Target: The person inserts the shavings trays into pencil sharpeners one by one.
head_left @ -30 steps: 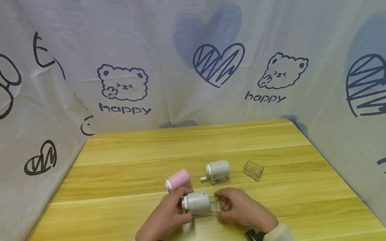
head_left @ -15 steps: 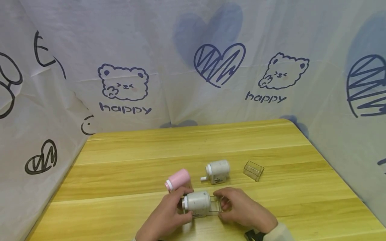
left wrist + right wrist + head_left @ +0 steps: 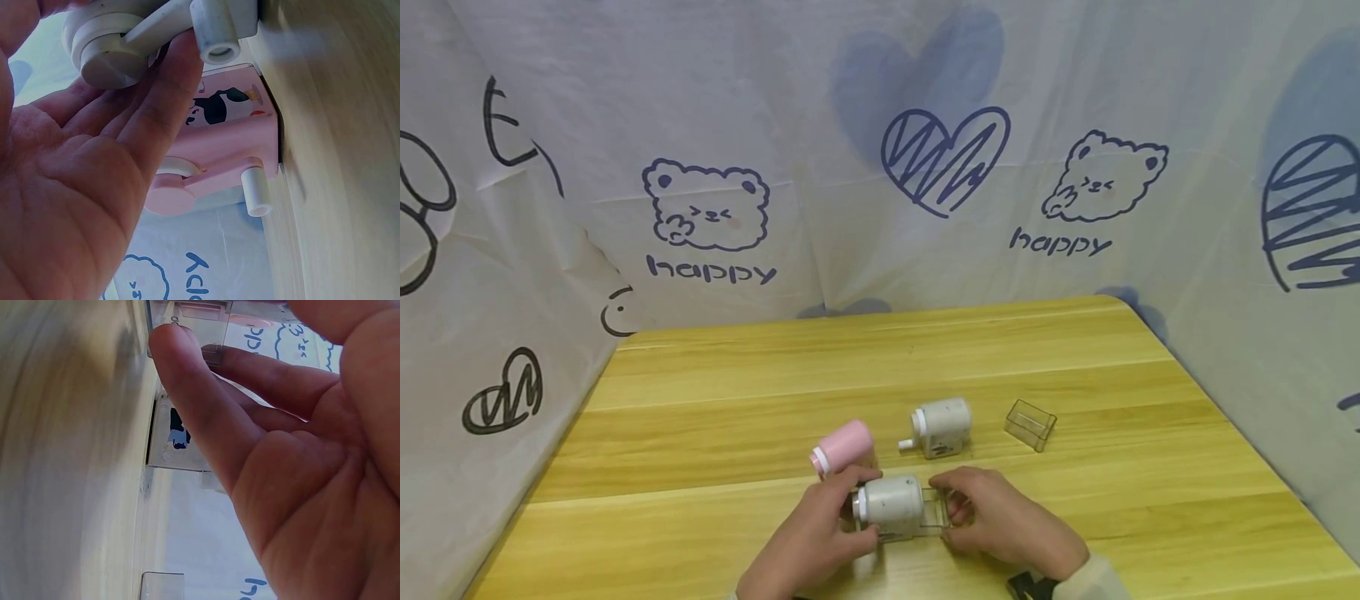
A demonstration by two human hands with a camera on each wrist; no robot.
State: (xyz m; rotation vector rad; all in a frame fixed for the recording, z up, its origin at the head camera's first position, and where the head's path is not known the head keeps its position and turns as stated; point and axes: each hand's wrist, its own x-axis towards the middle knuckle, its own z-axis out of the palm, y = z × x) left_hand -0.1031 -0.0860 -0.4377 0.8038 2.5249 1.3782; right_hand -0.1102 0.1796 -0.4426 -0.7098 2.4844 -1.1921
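And here's the sharpener (image 3: 891, 504), between both hands, other pieces set out around it. The left hand (image 3: 816, 529) has thumb and fingers clamped across its crank end; the right hand (image 3: 1011, 521) pinches the clear drawer (image 3: 943, 510), which juts from the sharpener's right-hand end. How deep the drawer sits inside, I can't tell. To my mind this wants a braced body and the drawer run level and dead straight; a twist could jam those thin walls, a hard squeeze could bow them. The crank (image 3: 212, 28) needs room too, with no finger leaning on it. Just beyond the sharpener to its left sits the pink one (image 3: 846, 446); beyond it, slightly right, the other grey one (image 3: 946, 427); further right, a clear box (image 3: 1030, 425). Now the lettering: "happy" reads twice on the cloth (image 3: 820, 108) far behind the sharpener, under bear drawings (image 3: 707, 204). The pink one wears a panda-like print (image 3: 222, 106), but no brand I can make out.
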